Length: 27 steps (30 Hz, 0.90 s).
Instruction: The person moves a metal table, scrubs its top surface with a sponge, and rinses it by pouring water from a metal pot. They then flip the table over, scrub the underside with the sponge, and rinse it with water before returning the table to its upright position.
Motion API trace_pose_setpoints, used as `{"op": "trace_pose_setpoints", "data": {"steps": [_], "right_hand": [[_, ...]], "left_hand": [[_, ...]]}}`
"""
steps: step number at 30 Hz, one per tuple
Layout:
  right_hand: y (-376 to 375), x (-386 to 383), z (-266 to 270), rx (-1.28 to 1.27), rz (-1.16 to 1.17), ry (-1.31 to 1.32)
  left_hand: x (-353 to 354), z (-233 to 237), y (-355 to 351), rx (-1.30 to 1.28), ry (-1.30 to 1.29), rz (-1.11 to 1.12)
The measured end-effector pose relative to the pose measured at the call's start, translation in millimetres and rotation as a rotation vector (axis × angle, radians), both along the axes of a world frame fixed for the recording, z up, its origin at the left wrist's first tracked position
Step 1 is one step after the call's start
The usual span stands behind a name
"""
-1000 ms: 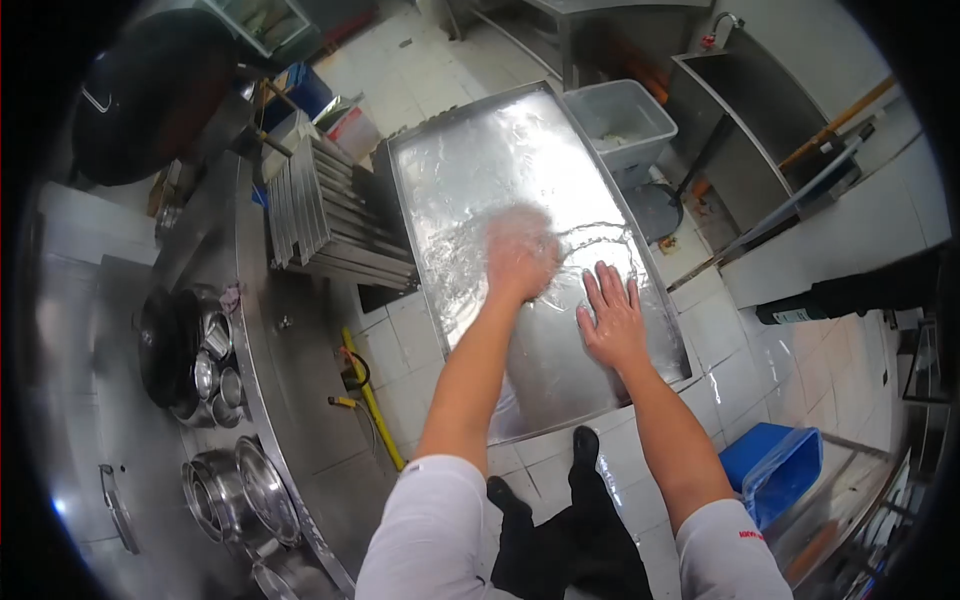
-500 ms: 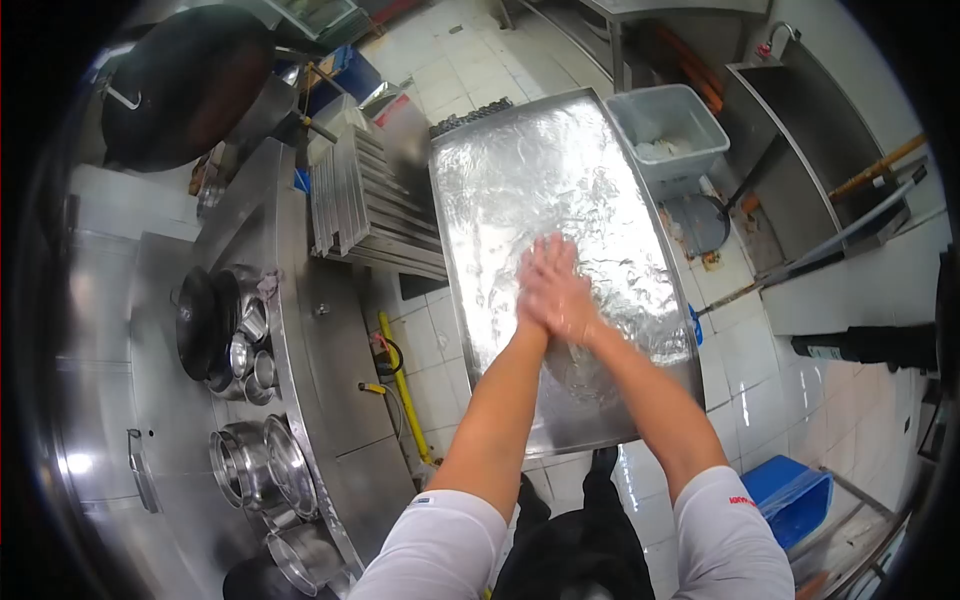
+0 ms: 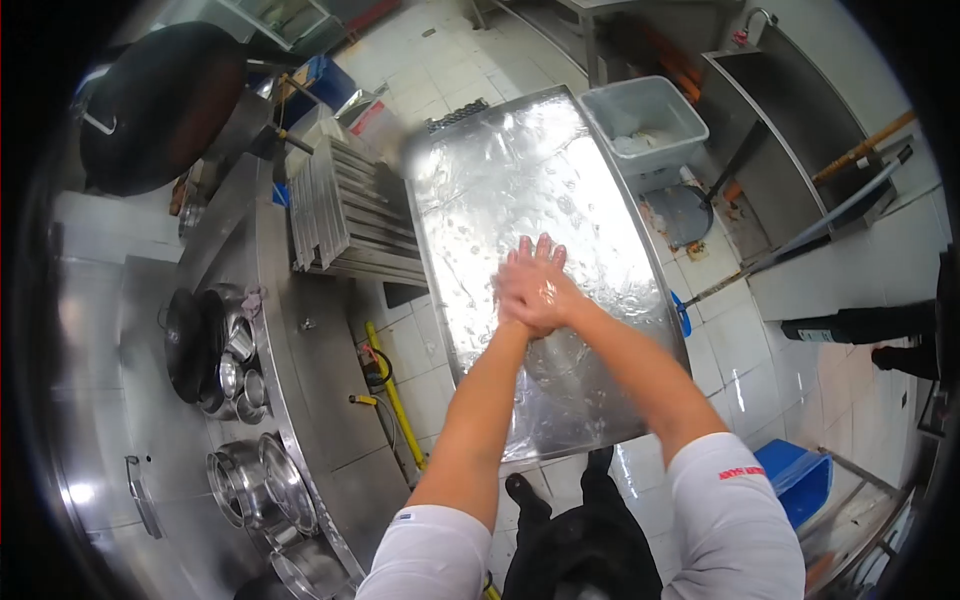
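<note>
My two hands are together over the middle of a steel table. My left hand lies underneath, its fingers stretched out and apart toward the table's far end. Across its back rests my right hand, with its fingers laid over the left hand near the thumb side and partly blurred. Shiny wet or soapy patches show on the right hand. The tabletop has a glossy, rippled, wet-looking layer with droplets and bright reflections.
Slatted metal racks stand left of the table, by a steel counter with pots and a large black wok. Rightward are a clear plastic bin, a dustpan, a sink and a blue bin.
The view has shifted slightly, so the table sits further left. My right hand has slid over the back of my left hand; both stay together over the table.
</note>
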State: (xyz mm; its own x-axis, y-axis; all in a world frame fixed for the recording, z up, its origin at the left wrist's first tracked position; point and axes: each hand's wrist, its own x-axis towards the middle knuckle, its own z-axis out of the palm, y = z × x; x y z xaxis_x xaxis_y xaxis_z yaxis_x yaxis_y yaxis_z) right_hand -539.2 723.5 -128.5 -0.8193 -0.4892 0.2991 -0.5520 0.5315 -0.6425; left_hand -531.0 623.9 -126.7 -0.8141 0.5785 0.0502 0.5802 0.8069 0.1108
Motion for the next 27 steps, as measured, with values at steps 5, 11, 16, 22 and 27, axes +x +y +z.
{"op": "trace_pose_setpoints", "data": {"steps": [5, 11, 16, 22, 27], "right_hand": [[16.9, 65.6, -14.4, 0.173, -0.575, 0.001], [68.5, 96.3, -4.1, 0.242, -0.737, -0.075], [57.1, 92.0, -16.4, 0.271, -0.806, -0.073], [113.8, 143.5, 4.7, 0.355, -1.091, -0.090], [149.4, 166.0, 19.6, -0.147, -0.862, -0.716]], "left_hand": [[-46.0, -8.4, -15.0, 0.039, -0.004, 0.009], [-38.2, 1.9, 10.9, -0.058, 0.070, 0.266], [-14.9, 7.0, -62.9, 0.206, -0.237, 0.416], [-30.3, -24.3, 17.0, 0.048, 0.008, 0.367], [-66.0, -18.9, 150.6, 0.587, -0.049, 0.132]]}}
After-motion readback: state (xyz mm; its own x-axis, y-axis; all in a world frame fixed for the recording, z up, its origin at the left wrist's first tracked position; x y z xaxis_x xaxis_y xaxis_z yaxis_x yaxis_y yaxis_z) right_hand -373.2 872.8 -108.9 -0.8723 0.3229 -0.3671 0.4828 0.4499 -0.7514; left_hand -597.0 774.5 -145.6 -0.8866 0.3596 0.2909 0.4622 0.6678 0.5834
